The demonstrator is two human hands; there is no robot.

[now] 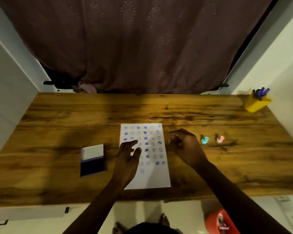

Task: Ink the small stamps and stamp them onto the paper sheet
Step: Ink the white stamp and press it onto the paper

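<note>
Wooden table (57,119) with paper sheet (156,178), ink pad (92,160), two small stamps (204,140), yellow cup (256,103).

Home desk (74,115), curtain (142,39) behind

My white paper (149,176) carries rows of blue round prints. The pad (92,160) is dark blue with a white lid. One stamp (204,140) is teal, another (220,139) pink. The counter (57,125) is brown woodgrain, the cup (256,103) yellow.
</note>
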